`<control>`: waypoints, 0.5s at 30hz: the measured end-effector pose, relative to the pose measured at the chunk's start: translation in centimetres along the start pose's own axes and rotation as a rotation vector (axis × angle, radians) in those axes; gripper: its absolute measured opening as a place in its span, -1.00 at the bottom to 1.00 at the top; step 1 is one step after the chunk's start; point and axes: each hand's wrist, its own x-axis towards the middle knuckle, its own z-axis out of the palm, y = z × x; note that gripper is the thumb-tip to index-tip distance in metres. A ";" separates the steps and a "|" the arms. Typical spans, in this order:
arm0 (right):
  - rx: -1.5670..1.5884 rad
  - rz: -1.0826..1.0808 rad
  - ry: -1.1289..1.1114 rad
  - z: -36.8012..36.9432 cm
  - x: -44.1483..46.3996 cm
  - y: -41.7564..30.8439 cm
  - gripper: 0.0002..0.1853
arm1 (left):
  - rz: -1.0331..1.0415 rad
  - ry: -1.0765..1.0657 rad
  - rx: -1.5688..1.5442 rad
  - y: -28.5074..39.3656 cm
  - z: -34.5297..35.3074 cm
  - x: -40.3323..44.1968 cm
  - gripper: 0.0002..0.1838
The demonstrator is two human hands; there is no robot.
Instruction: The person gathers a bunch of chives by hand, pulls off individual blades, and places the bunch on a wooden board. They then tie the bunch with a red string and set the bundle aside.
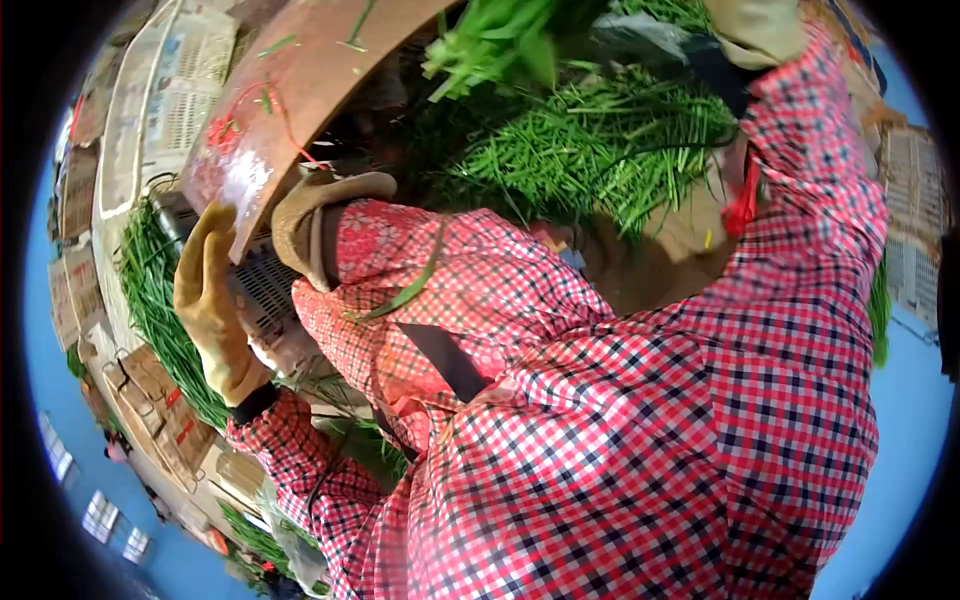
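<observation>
My left hand [213, 315], in a yellowish work glove, is open with its fingers stretched out beside the lower corner of a brown board [330, 60]. Nothing shows in it. A red string [222, 132] lies loosely on that board. At the upper right, my right hand [757, 38] wears a pale glove; the top edge of the view cuts off its fingers. Left of it, a blurred bunch of green leafy stalks [510, 45] hangs over the board's edge. Whether my right hand holds this bunch is hidden. Below lies a heap of loose green stalks [590, 145].
Long green stalks [160, 300] are piled beyond my left hand. A pale plastic crate [195, 90] stands at the upper left, with cardboard boxes [160, 410] farther down. My knee and a brown shoe [300, 225] are close to the board.
</observation>
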 end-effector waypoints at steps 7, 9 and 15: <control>-0.195 0.074 0.021 -8.4 -10.2 -3.7 -0.57 | -0.220 0.167 -0.047 -4.7 -1.6 -3.5 -0.60; -0.196 0.093 0.000 -9.0 -12.4 -4.4 -0.56 | -0.312 0.155 0.024 -5.6 -1.5 -5.4 -0.60; 0.267 0.331 0.171 -6.8 -13.2 -4.3 -0.57 | -0.220 -0.175 0.708 -13.6 0.1 -9.2 -0.78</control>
